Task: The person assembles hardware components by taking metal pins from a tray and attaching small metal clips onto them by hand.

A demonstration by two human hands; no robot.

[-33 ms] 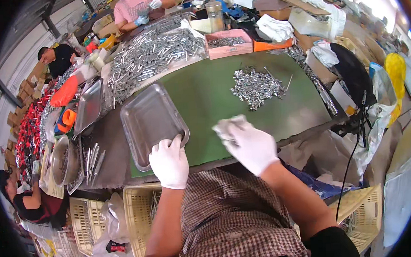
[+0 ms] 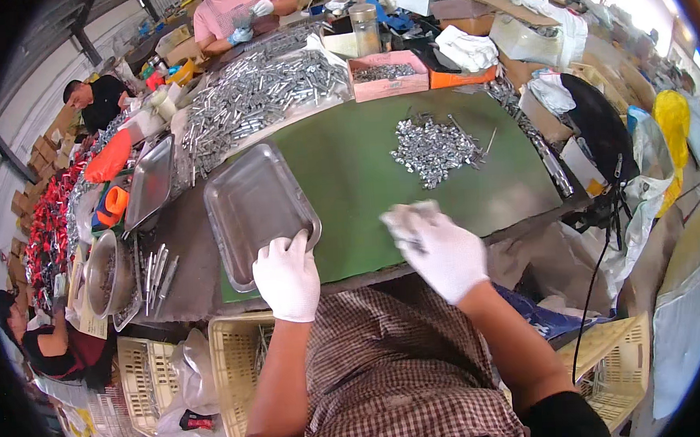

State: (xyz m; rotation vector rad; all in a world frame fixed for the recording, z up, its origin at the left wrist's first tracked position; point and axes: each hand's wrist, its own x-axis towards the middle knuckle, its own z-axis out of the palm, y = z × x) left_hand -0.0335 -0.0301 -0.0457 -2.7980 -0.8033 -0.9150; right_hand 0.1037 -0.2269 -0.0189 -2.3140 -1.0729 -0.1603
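My left hand [image 2: 287, 274], in a white glove, grips the near rim of an empty shallow metal tray [image 2: 253, 200]. The tray lies partly on the green mat [image 2: 355, 178] at the table's front left. My right hand [image 2: 436, 245], also in a white glove, is blurred above the mat's near edge. Its fingers are curled, and whether they hold anything is unclear. A loose pile of small shiny metal parts [image 2: 434, 145] lies on the mat beyond my right hand, apart from both hands.
A big heap of metal rods [image 2: 254, 92] and a pink box of parts [image 2: 385, 74] sit at the far side. A second tray [image 2: 151, 182] and a metal bowl [image 2: 105, 273] are at the left. Plastic baskets [image 2: 238, 361] stand below. Other people [image 2: 233, 9] work nearby.
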